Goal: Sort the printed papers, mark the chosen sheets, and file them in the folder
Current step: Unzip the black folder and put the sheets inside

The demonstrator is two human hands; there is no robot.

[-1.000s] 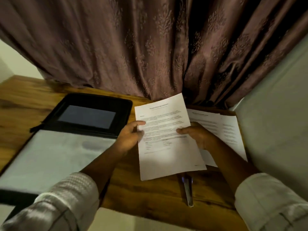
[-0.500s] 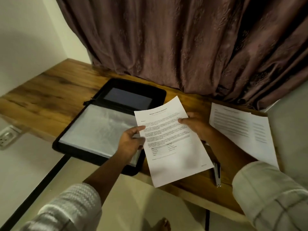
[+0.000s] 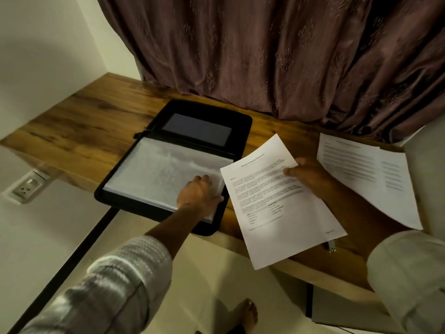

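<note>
Pinches with the right grip a white printed paper sheet, held tilted above the brown wooden worktop just right of the open black zip folder. Rests the left grip on the folder's clear plastic sleeve; cannot tell whether clenched on it or released.

It looks like a room in a home: a wooden bench under a heavy patterned curtain, a wall socket, a bare foot on the floor.
</note>
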